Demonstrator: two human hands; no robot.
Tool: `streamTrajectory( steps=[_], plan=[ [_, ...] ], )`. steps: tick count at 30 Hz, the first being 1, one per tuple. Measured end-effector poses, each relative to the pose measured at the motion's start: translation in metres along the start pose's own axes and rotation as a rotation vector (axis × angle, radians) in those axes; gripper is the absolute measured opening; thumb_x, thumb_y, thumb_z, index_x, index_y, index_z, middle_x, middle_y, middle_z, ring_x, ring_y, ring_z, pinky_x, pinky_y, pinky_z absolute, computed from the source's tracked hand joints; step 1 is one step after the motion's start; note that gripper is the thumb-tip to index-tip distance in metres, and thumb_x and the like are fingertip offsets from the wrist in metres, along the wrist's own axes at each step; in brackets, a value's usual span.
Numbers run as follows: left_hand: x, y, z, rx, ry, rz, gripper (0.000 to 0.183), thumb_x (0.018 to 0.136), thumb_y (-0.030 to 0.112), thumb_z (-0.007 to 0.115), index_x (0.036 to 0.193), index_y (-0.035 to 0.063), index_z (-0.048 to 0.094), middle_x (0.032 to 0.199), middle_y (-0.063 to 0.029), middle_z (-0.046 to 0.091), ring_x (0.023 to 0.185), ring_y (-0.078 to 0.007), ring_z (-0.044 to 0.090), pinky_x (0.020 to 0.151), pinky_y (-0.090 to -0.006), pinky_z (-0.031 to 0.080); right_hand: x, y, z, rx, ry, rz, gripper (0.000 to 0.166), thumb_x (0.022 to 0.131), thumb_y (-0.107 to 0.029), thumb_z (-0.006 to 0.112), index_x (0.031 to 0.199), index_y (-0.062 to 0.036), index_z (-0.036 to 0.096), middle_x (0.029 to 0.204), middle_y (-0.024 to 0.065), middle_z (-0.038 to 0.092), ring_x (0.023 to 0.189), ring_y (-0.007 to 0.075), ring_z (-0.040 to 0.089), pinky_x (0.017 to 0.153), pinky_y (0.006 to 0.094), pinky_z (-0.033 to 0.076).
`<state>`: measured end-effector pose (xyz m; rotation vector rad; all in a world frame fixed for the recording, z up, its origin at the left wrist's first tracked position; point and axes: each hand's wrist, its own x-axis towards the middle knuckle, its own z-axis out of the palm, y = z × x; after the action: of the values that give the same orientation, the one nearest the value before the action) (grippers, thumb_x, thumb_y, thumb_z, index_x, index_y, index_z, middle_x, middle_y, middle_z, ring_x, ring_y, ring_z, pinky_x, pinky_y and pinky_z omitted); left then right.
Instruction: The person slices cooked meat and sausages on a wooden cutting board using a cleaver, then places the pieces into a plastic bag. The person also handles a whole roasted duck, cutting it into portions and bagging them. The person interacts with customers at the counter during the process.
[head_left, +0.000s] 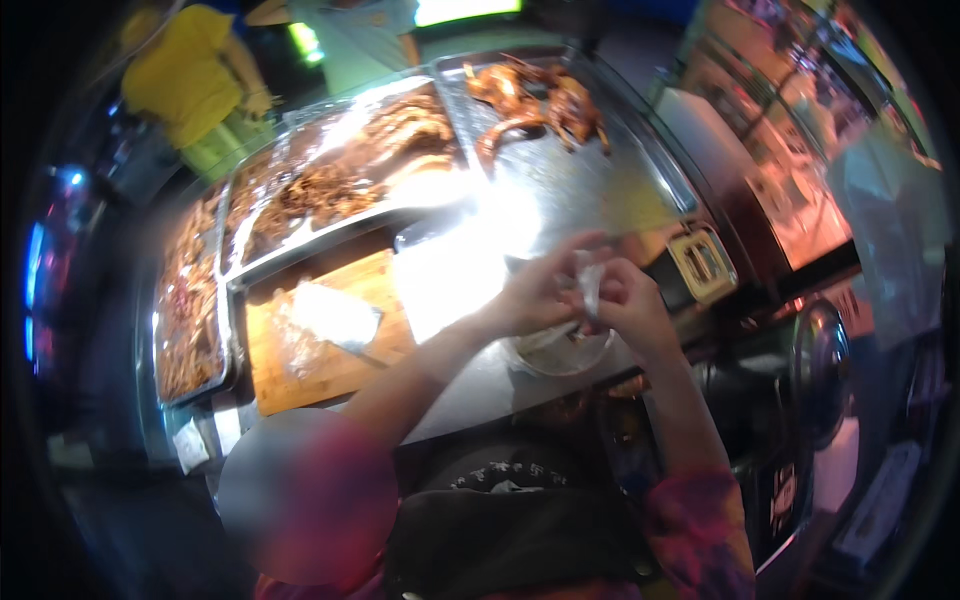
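My left hand (534, 294) and my right hand (628, 294) meet over the near edge of the counter. Between them is a small piece of thin, whitish plastic or paper (590, 289), pinched in the fingers of my right hand. The fingers of my left hand are curled beside it, and whether they grip it too is unclear. Just below both hands stands a round container (559, 358), partly covered by them. A wooden cutting board (270, 375) lies to the left, bearing a cleaver (337, 319) and crumpled clear plastic (296, 345).
Metal trays (341, 231) of cooked meat under clear film stand behind the board. Roasted poultry (570, 109) lies on a metal tray at the back. A small metal container (701, 261) sits at the right. A person in a yellow shirt (184, 71) stands beyond the counter. Glare hides the middle.
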<state>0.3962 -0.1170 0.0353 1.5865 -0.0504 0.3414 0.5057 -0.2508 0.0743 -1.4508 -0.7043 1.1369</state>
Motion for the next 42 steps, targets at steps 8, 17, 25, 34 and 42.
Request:
streamTrajectory(
  steps=[8, 17, 25, 34, 42],
  plan=[
    [0.002, -0.008, 0.011, -0.144, 0.066, -0.052, 0.069, 0.073, 0.006, 0.071, 0.130, 0.0071, 0.031, 0.075, 0.0047, 0.044, 0.065, -0.0038, 0.043, 0.062, -0.0181, 0.041, -0.005, 0.019, -0.018, 0.067, 0.086, -0.217, 0.051, 0.069, 0.000, 0.071, 0.110, -0.0018, 0.041, 0.083, 0.0045, 0.059, 0.074, 0.0073, 0.056, 0.067, 0.0185, 0.044],
    [-0.056, -0.032, 0.012, 0.824, -0.003, -0.386, 0.027, 0.078, 0.021, 0.067, 0.096, 0.0085, 0.050, 0.066, -0.0071, 0.059, 0.061, -0.0242, 0.059, 0.058, -0.0357, 0.045, 0.062, 0.113, -0.097, -0.359, 0.435, -0.018, 0.042, 0.064, -0.002, 0.065, 0.103, -0.0012, 0.049, 0.072, 0.0035, 0.057, 0.069, 0.0088, 0.054, 0.060, 0.0223, 0.042],
    [-0.078, -0.072, 0.024, 0.822, -0.132, 0.299, 0.012, 0.082, 0.017, 0.052, 0.080, 0.0061, 0.057, 0.073, -0.0121, 0.058, 0.069, -0.0299, 0.060, 0.059, -0.0360, 0.048, 0.063, 0.110, -0.084, 0.032, 0.368, 0.073, 0.035, 0.069, -0.001, 0.060, 0.103, -0.0028, 0.055, 0.067, 0.0016, 0.056, 0.051, 0.0095, 0.050, 0.043, 0.0221, 0.038],
    [-0.035, 0.025, 0.035, -0.671, 0.241, -0.086, 0.050, 0.093, 0.034, 0.050, 0.135, 0.0123, 0.035, 0.092, 0.0002, 0.056, 0.077, -0.0018, 0.051, 0.060, -0.0185, 0.040, 0.004, -0.012, -0.011, 0.073, -0.070, -0.443, 0.050, 0.083, -0.010, 0.054, 0.127, 0.0029, 0.033, 0.093, 0.0082, 0.054, 0.088, 0.0164, 0.054, 0.080, 0.0255, 0.045],
    [-0.092, 0.116, -0.023, -0.164, 0.554, 0.373, 0.075, 0.090, 0.021, 0.056, 0.145, 0.0121, 0.005, 0.138, -0.0055, 0.031, 0.093, -0.0131, 0.051, 0.078, -0.0264, 0.046, 0.046, -0.093, 0.141, -0.480, -0.147, -0.988, 0.056, 0.081, -0.006, 0.059, 0.131, -0.0036, 0.032, 0.103, 0.0047, 0.049, 0.093, 0.0146, 0.051, 0.079, 0.0263, 0.043]
  ],
)
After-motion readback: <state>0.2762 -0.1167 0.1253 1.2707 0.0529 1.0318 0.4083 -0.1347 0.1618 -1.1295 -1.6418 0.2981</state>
